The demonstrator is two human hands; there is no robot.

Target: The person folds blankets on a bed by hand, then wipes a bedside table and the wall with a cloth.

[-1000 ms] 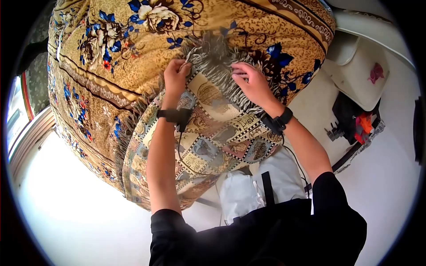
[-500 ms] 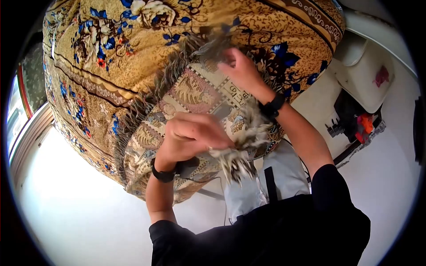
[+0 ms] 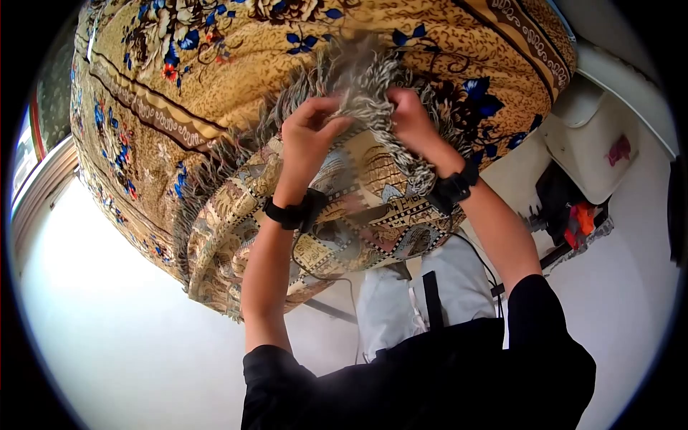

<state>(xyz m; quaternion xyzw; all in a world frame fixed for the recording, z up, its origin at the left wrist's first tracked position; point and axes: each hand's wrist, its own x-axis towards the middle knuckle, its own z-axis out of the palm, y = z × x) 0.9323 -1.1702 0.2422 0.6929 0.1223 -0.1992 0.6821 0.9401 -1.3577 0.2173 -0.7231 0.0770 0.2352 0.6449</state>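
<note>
A patterned woven cloth [image 3: 322, 236] with a grey-white fringe [image 3: 387, 107] lies over a gold-brown floral cover [image 3: 251, 79]. My left hand [image 3: 312, 140] pinches strands at the fringe's left side, thumb and forefinger together. Right beside it, my right hand [image 3: 417, 125] is closed on the fringe, its fingertips partly hidden by the strands. A loose length of fringe hangs down below my right hand. Where the strands rise above both hands, they are blurred.
At the right stands a pale plastic chair [image 3: 595, 143] with a pink scrap [image 3: 618, 150] on it. Below it are a black bag [image 3: 555, 197] and an orange-red item [image 3: 580, 223]. A thin cable hangs from my left wrist.
My left hand has moved up from the cloth's lower edge to the fringe beside my right hand. The near fringe has been lifted and gathered, and the cloth has shifted.
</note>
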